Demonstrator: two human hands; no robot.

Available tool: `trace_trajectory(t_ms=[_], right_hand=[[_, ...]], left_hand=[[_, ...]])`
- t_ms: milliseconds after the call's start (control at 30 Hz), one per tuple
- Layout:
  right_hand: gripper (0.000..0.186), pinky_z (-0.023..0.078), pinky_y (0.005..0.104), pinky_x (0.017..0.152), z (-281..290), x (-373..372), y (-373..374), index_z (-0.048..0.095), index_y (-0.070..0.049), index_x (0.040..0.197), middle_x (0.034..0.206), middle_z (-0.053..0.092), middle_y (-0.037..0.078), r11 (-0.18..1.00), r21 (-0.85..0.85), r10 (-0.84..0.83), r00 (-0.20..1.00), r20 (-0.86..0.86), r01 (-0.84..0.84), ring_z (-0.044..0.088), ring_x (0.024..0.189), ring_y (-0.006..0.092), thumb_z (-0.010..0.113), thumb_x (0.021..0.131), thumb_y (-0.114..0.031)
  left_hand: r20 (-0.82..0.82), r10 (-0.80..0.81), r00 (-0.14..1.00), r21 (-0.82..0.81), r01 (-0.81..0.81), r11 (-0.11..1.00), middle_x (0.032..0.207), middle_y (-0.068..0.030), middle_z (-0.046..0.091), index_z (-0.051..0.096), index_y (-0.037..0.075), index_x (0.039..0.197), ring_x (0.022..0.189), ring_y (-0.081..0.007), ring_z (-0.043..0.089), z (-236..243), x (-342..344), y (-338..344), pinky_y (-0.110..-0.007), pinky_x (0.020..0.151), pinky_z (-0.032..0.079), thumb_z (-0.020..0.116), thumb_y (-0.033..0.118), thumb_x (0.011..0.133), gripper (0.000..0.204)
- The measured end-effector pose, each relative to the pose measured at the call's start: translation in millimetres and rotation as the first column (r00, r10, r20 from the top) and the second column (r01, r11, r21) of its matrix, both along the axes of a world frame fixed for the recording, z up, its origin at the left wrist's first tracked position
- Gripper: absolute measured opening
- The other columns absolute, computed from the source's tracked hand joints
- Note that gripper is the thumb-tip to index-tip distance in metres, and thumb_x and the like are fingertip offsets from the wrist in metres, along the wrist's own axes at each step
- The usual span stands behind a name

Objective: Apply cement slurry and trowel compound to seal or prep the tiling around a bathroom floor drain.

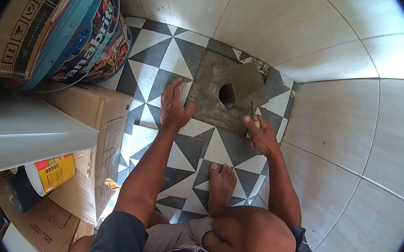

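Observation:
My right hand point(263, 136) is closed around the handle of a trowel point(248, 83). The trowel's broad, flat grey blade lies over a square patch of bare grey cement point(207, 89) in the tiled floor. Just left of the blade, a dark round hole point(226, 94) opens in the cement. My left hand point(174, 106) rests on the patterned floor tiles point(145, 53) at the patch's left edge, its fingers apart and nothing in it. Whether cement sticks to the blade's underside cannot be seen.
Beige wall tiles point(328, 114) meet the floor behind and right of the patch. At left stand a blue-rimmed bucket point(93, 40), a cardboard box point(107, 136) and a yellow-labelled container point(54, 174). My bare foot point(222, 184) is planted near the patch's front.

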State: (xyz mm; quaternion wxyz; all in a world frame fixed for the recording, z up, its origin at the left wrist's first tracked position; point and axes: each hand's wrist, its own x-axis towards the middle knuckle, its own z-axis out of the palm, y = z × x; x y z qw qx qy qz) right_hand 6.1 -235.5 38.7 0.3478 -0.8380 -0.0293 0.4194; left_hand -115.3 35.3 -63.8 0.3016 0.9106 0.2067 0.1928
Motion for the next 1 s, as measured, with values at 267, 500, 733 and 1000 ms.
trace_trajectory(t_ms=[267, 500, 733, 1000], right_hand=[[0.058, 0.047, 0.0367, 0.051, -43.8, -39.3, 32.4, 0.058, -0.002, 0.096, 0.075, 0.061, 0.01, 0.985, 0.139, 0.041, 0.928, 0.369, -0.099, 0.06, 0.061, 0.0183, 0.05, 0.104, -0.058], [0.054, 0.044, 0.0316, 0.042, -51.5, -69.5, 91.8, 0.056, -0.003, 0.105, 0.068, 0.052, 0.004, 0.861, 0.412, -0.047, 0.853, -0.52, 0.299, 0.05, 0.048, 0.0123, 0.047, 0.105, -0.056], [0.055, 0.042, 0.0319, 0.04, -67.7, -81.1, 77.7, 0.056, -0.002, 0.098, 0.064, 0.05, 0.003, 0.915, 0.38, -0.053, 0.974, -0.222, 0.137, 0.05, 0.045, 0.0129, 0.047, 0.106, -0.056], [0.052, 0.043, 0.0301, 0.04, -39.8, -45.0, 35.4, 0.055, -0.007, 0.092, 0.064, 0.049, 0.001, 0.869, 0.348, -0.177, 0.878, -0.444, 0.351, 0.048, 0.044, 0.0115, 0.048, 0.105, -0.057]], left_hand=[[0.203, 0.035, 0.979, -0.347, 0.039, 0.937, 0.141, -0.0174, 0.057, 0.053, 0.0, 0.141, 0.13, -0.0332, 0.054, -7.8, 6.0, 5.5, -0.044, 0.112, 0.039, 0.055, 0.013, 0.093, 0.05], [0.175, 0.276, 0.945, -0.77, -0.044, 0.636, 0.137, -0.0138, 0.06, 0.058, -0.001, 0.137, 0.125, -0.0251, 0.059, -3.9, 5.5, 23.2, -0.038, 0.105, 0.045, 0.041, 0.023, 0.103, 0.045], [0.142, 0.229, 0.963, -0.734, -0.053, 0.677, 0.134, -0.0146, 0.062, 0.059, -0.002, 0.135, 0.124, -0.0258, 0.059, -1.6, 6.4, 17.3, -0.038, 0.106, 0.044, 0.044, 0.025, 0.102, 0.046], [0.129, 0.205, 0.97, -0.751, -0.039, 0.659, 0.131, -0.0138, 0.064, 0.062, -0.003, 0.131, 0.122, -0.025, 0.06, 0.5, -1.2, 28.4, -0.036, 0.106, 0.044, 0.045, 0.024, 0.101, 0.044]])
